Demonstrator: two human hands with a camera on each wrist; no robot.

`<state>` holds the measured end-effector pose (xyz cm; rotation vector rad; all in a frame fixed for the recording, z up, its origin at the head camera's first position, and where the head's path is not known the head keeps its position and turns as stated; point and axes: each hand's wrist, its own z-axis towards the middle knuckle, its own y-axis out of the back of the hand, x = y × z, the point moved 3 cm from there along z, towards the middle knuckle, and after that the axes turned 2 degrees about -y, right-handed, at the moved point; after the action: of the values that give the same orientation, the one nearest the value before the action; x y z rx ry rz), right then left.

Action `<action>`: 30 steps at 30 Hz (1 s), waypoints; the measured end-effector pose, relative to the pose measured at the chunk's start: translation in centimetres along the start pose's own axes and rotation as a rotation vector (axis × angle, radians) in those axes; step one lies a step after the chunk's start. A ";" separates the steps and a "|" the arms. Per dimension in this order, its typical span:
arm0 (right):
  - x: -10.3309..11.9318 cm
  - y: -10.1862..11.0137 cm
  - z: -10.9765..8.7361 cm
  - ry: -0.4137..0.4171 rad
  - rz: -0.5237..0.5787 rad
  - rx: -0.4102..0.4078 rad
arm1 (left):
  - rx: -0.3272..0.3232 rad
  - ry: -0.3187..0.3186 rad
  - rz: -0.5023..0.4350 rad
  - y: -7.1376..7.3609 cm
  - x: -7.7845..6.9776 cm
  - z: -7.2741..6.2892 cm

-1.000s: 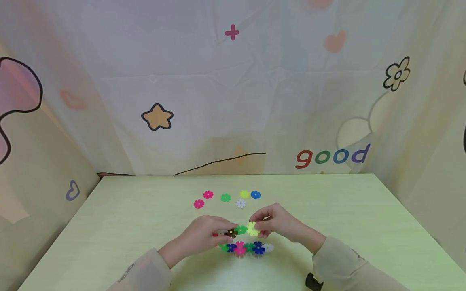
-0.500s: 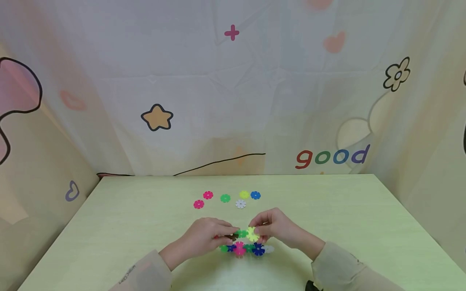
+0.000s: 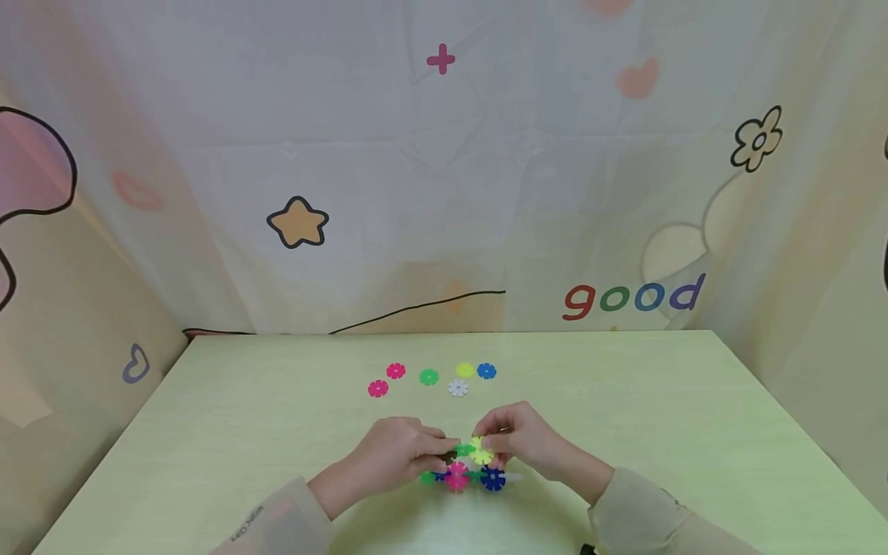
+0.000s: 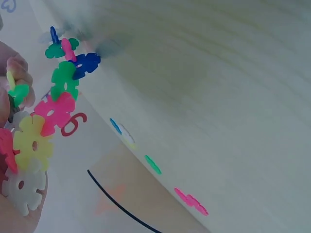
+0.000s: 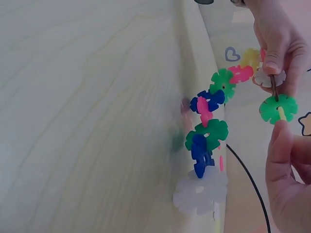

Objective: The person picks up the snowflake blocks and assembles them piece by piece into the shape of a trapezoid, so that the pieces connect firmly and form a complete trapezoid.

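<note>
My left hand (image 3: 409, 456) grips a chain of interlocking plastic flower discs at a brown disc (image 3: 449, 456) and a whitish disc (image 5: 270, 78). Thumb and fingers of my right hand (image 3: 526, 441) pinch a yellow disc (image 3: 479, 452). Its edge meets a slot of a green disc (image 5: 278, 108), which sits on the brown one. The rest of the chain hangs in front: pink disc (image 3: 457, 477), dark blue disc (image 3: 493, 479) and white end disc (image 5: 200, 190). In the left wrist view another yellow disc (image 4: 34, 145) and a white disc (image 4: 24, 187) lie against my left palm, partly covering it.
Loose discs lie flat farther back on the pale table (image 3: 243, 432): two pink discs (image 3: 396, 371), a green disc (image 3: 429, 377), a yellow disc (image 3: 465, 370), a white disc (image 3: 459, 388) and a blue disc (image 3: 487, 371). A printed curtain (image 3: 388, 177) stands behind.
Both hands have come slightly lower and nearer with the discs between them. My left fingers now cover more of the brown disc. The loose discs at the back stay put.
</note>
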<state>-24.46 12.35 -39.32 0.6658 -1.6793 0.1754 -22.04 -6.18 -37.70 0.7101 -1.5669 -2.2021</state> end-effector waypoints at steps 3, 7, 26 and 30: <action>-0.1 0.0 0.1 0.001 -0.010 0.000 | 0.017 0.012 -0.012 0.0 -0.1 0.1; -0.2 0.1 0.2 -0.001 -0.011 0.006 | 0.038 0.048 -0.044 0.0 0.0 0.1; -0.7 0.8 0.7 -0.021 0.025 0.064 | 0.027 0.020 -0.035 -0.5 0.0 0.5; -0.3 1.6 1.2 0.006 -0.032 0.028 | 0.063 0.046 -0.048 -0.2 0.7 0.2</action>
<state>-26.29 13.21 -39.43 0.7124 -1.6625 0.1784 -22.70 -6.35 -38.01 0.8194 -1.6187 -2.1620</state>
